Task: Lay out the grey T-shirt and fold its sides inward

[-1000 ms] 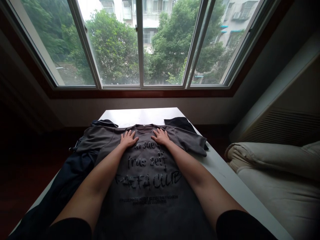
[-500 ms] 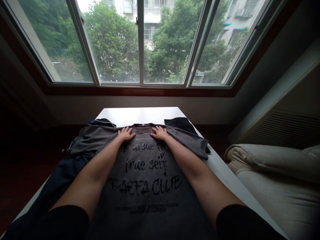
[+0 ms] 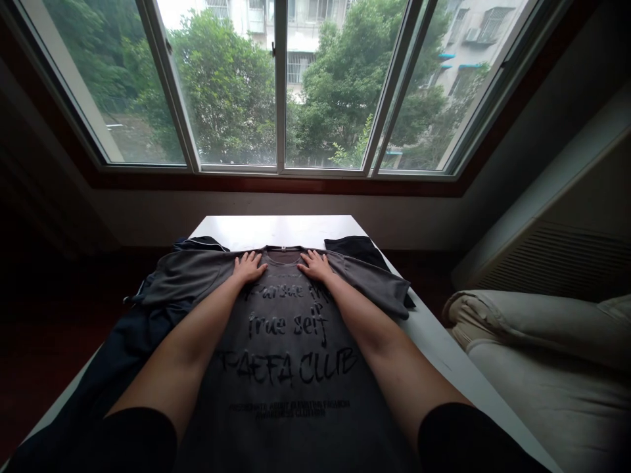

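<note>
A dark grey T-shirt [image 3: 290,341] with black lettering lies spread face up, its collar toward the window and its sleeves out to both sides. My left hand [image 3: 249,267] rests flat on the shirt just left of the neckline, fingers spread. On the other side of the collar, my right hand [image 3: 315,265] lies flat in the same way, fingers apart. Neither hand grips the cloth. The shirt's lower hem is out of sight at the bottom of the view.
Under the shirt is a white table [image 3: 276,228]. Dark navy clothing [image 3: 123,351] with white piping lies on the left, and a black folded cloth [image 3: 357,248] at the right. A cream sofa [image 3: 547,368] stands to the right. A window [image 3: 280,131] is ahead.
Both hands stay flat beside the collar, with hardly any movement. The whole view has shifted slightly, the scene sitting a little lower now.
</note>
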Available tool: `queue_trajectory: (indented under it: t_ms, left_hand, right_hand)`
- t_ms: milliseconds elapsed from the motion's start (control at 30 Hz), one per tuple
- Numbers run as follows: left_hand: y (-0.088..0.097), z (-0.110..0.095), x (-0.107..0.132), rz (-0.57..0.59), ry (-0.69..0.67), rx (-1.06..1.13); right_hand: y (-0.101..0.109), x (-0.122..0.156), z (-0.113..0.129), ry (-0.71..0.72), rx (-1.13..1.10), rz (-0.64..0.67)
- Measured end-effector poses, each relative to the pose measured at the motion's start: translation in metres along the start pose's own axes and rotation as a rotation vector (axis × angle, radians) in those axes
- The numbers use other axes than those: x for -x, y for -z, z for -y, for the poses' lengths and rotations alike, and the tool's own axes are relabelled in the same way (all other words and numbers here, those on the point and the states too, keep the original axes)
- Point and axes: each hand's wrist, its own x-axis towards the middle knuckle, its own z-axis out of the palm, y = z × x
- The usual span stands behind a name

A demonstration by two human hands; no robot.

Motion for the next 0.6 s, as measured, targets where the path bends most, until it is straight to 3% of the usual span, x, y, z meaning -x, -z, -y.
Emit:
queue_trajectory:
  t_ms: [233,433,600]
  left_hand:
    - [0.009,-0.006,0.062,-0.048,-0.147,-0.064]
    - [0.015,-0.020,0.135,-0.050,-0.171,-0.041]
    - [0.002,-0.027,0.202,-0.046,-0.261,-0.028]
  right_hand:
    - [-0.004,0.063,0.019,0.136,-0.024,-0.149]
    - [-0.013,0.153,0.021,0.206,-0.024,-0.070]
    - [-0.015,0.212,0.008,0.237,0.004,-0.099]
